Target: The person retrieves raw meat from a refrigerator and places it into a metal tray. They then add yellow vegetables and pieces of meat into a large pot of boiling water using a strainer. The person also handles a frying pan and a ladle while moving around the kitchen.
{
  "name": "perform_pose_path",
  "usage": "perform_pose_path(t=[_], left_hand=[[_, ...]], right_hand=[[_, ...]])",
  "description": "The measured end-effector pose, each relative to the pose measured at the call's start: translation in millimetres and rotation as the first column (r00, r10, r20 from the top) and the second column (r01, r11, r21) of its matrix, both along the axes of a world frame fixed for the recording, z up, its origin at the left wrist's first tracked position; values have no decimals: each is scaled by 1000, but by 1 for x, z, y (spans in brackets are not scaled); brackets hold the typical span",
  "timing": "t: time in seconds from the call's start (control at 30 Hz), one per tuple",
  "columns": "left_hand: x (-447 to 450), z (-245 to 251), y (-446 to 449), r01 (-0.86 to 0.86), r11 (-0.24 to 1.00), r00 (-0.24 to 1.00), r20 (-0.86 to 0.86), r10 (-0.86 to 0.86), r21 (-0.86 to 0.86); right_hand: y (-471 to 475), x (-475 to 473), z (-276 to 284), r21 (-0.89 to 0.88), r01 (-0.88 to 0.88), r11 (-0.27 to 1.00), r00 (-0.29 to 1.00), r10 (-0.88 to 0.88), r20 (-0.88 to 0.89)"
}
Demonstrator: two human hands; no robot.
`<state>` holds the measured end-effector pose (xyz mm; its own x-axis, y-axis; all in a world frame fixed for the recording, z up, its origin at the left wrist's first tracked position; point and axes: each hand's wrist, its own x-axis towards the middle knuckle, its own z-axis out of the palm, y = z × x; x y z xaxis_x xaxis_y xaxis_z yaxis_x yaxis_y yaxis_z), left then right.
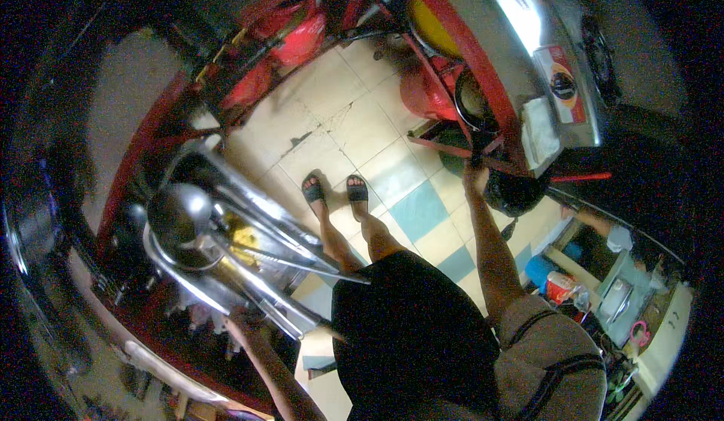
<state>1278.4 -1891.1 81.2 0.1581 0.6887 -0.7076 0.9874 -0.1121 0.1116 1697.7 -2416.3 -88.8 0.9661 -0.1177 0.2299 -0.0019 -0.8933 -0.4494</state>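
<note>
At the lower left, my left hand reaches the near edge of a group of shiny steel kitchenware. Its fingers are partly hidden, so its grip is unclear. The blurred pile includes a rounded steel bowl or ladle and long steel handles pointing toward my lap. Something yellow shows among the steel pieces. My right hand is at the lower corner of a red metal frame, beside a black plastic bag. The frame and shadow hide its fingers.
Red plastic stools sit beneath the frame, near a yellow round object. A white cloth or bag lies on the metal counter. Another person's forearm shows at right, near a blue container. Tiled floor surrounds my sandalled feet.
</note>
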Motion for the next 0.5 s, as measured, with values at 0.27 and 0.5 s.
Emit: perform_pose_path(t=[0.27, 0.5], left_hand=[[0, -82, -38, -614, 652, 509, 409, 757, -444], [57, -135, -48, -514, 777, 494, 614, 615, -365]], right_hand=[[52, -34, 60, 317, -82, 945, 929, 188, -318], [128, -82, 128, 311, -143, 939, 775, 302, -556]])
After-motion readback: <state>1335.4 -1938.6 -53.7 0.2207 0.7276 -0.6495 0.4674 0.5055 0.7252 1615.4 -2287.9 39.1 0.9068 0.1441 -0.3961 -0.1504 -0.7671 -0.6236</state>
